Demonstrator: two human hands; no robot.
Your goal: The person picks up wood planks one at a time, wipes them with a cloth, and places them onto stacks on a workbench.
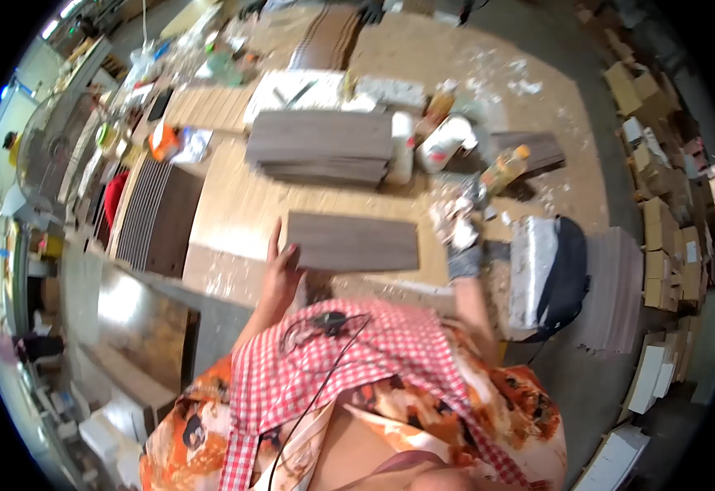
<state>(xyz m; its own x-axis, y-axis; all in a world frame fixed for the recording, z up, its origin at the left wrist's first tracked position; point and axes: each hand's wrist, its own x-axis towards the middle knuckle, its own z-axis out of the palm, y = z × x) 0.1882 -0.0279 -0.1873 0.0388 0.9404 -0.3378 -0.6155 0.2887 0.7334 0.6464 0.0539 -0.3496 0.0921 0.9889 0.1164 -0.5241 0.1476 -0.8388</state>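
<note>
A dark grey-brown wooden board (353,242) lies flat on the table in front of me. My left hand (281,274) is bare and rests at the board's left end, its index finger stretched out and apart from the thumb. Off the board's right end is my right hand (465,260), in a grey work glove. Its fingers meet a crumpled white rag (456,219) and close on it; the fingertips are partly covered. Behind the board stands a stack of similar dark boards (321,146).
White plastic bottles (447,144) and a bottle of yellowish liquid (506,168) stand at the back right. Upright boards (157,217) are packed at the left. A dark bag (564,278) and more stacked boards (613,286) lie to the right. A fan (55,147) stands far left.
</note>
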